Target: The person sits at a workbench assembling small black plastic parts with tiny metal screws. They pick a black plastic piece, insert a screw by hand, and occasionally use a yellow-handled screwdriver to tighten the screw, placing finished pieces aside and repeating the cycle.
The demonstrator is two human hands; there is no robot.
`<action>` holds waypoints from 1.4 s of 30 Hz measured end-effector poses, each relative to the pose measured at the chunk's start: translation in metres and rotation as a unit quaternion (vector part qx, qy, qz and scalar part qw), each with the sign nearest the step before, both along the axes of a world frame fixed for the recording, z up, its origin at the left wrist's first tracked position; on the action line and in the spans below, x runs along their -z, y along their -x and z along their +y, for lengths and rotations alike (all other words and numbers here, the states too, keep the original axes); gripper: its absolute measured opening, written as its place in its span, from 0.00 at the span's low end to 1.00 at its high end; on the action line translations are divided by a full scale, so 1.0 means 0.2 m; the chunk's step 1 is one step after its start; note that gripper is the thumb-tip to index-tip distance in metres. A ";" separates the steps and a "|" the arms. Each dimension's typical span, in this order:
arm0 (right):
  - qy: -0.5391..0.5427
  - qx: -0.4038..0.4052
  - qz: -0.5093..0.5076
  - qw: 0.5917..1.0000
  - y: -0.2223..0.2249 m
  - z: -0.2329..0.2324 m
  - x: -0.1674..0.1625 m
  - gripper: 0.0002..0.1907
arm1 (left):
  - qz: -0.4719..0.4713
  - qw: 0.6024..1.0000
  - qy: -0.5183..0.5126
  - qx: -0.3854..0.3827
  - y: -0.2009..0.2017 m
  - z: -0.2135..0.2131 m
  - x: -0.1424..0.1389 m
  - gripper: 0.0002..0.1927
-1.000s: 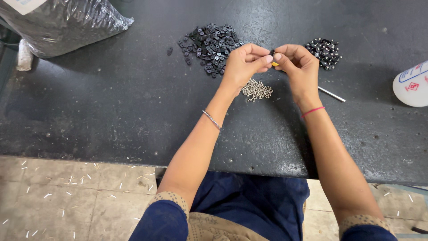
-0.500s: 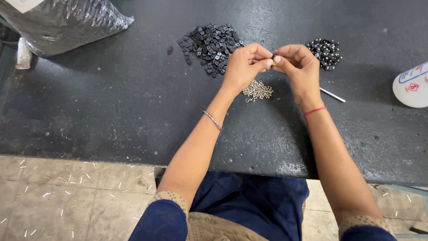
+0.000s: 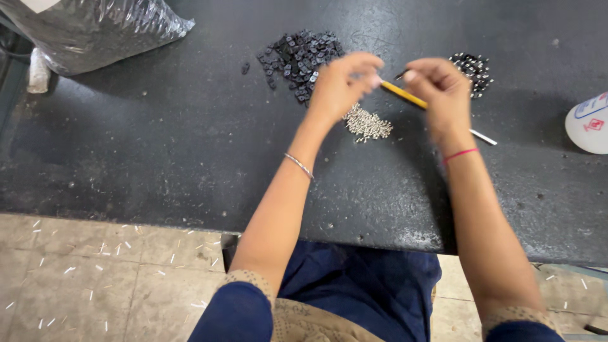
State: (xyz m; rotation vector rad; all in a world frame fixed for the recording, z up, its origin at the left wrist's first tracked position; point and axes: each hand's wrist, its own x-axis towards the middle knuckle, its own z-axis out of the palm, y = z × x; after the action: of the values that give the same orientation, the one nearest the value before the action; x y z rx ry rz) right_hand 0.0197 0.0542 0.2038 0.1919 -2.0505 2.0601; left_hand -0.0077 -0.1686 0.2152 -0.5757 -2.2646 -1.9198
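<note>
My left hand [image 3: 342,85] is raised over the dark table [image 3: 158,145] with its fingers pinched, holding something too small and blurred to name. My right hand [image 3: 440,92] grips a thin yellow tool [image 3: 404,94] that points toward my left fingertips. Under my hands lies a small heap of silver metal pieces [image 3: 367,123]. A pile of small black parts [image 3: 301,57] sits behind my left hand. A second, smaller heap of black parts [image 3: 474,68] with light dots lies behind my right hand.
A clear plastic bag of dark material [image 3: 95,28] lies at the far left. A white container [image 3: 589,123] stands at the right edge. A thin metal rod [image 3: 482,137] rests on the table by my right wrist. Tiled floor [image 3: 95,278] shows below the table's front edge.
My hands have drawn apart and risen a little. The yellow tool, hidden between the fingers before, now shows in my right hand.
</note>
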 end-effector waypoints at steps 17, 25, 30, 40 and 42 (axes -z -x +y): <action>-0.294 0.104 0.197 0.930 -0.04 0.08 -0.02 0.07 | 0.081 0.937 0.242 -0.238 0.03 -0.18 0.02 0.08; -0.360 0.003 0.121 0.925 -0.11 -0.09 -0.10 0.08 | 0.088 0.928 0.264 -0.246 0.03 -0.14 0.07 0.09; -0.378 -0.043 0.151 0.912 -0.11 -0.15 -0.08 0.09 | 0.100 0.923 0.287 -0.234 0.05 -0.12 0.11 0.08; -0.432 -0.065 0.235 0.868 -0.05 -0.23 -0.01 0.11 | 0.102 0.933 0.259 -0.226 0.05 -0.09 0.13 0.08; -0.431 -0.066 0.235 0.869 -0.05 -0.24 -0.01 0.10 | 0.083 0.946 0.222 -0.220 0.06 -0.09 0.12 0.08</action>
State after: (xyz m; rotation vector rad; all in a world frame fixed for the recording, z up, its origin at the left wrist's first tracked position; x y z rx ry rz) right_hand 0.0293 0.0066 0.2059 0.8921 -2.4729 0.8484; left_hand -0.0189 -0.1863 0.1905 -0.2240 -2.4532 -1.1236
